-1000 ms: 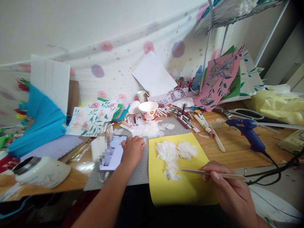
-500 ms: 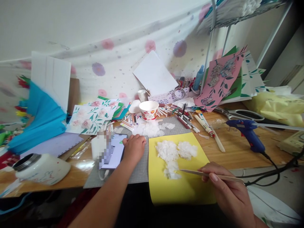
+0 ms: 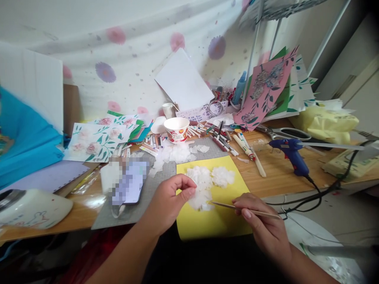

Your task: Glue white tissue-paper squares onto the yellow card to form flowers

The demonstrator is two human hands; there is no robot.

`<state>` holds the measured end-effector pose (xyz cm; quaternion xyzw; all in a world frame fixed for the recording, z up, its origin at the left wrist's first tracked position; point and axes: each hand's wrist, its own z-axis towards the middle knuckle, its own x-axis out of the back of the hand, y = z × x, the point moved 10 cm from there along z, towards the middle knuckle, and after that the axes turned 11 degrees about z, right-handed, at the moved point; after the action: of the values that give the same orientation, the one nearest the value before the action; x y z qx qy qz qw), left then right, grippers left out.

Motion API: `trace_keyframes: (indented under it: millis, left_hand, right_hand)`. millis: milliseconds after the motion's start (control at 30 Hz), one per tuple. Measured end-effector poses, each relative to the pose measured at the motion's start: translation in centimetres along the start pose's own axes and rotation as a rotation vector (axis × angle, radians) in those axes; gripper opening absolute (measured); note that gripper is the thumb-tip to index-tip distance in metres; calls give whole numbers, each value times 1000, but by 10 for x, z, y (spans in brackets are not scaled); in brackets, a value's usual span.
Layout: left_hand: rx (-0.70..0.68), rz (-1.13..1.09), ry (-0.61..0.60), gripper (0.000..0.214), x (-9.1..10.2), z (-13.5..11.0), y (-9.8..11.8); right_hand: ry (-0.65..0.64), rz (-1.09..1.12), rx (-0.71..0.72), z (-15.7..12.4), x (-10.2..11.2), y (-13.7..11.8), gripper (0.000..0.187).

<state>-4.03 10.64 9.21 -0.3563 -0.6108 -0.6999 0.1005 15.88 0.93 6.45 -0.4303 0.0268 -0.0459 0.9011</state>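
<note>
A yellow sheet of paper [image 3: 225,225] carries clusters of crumpled white tissue-paper pieces [image 3: 223,176]. Over the sheet's left part, my left hand [image 3: 174,197] is closed in a pinch on a thin white tissue-paper piece [image 3: 195,200], which lies against the lower cluster. My right hand [image 3: 262,225], at the sheet's right side, grips a slim wooden stick [image 3: 257,213] between thumb and fingers. The stick's tip points left, close to the lower cluster. Behind the sheet, loose white tissue pieces [image 3: 177,153] are heaped on a grey cutting mat [image 3: 118,219].
A phone [image 3: 134,181] lies on the mat, left of my left hand. A paper bowl [image 3: 177,130] stands behind the tissue heap, among several markers [image 3: 151,144]. At the right are a blue glue gun [image 3: 291,154] with cables and large scissors [image 3: 287,133]. A white jar [image 3: 38,209] lies at the left.
My left hand has moved right and toward me, from beside the phone and loose tissue to the lower cluster, with a white piece in its fingers. The right hand still grips the stick.
</note>
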Motion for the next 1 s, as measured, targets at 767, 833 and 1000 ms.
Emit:
trace_keyframes:
  millis: [767, 833, 1000]
  left_hand:
    - [-170, 573, 98, 16, -48, 3, 10]
    - [-179, 569, 103, 17, -48, 2, 10]
    - [-188, 574, 110, 19, -48, 2, 9]
  right_hand:
    - [83, 148, 17, -7, 12, 0, 22]
    - [26, 83, 25, -4, 5, -3, 22]
    - [-62, -36, 58, 3, -8, -10, 23]
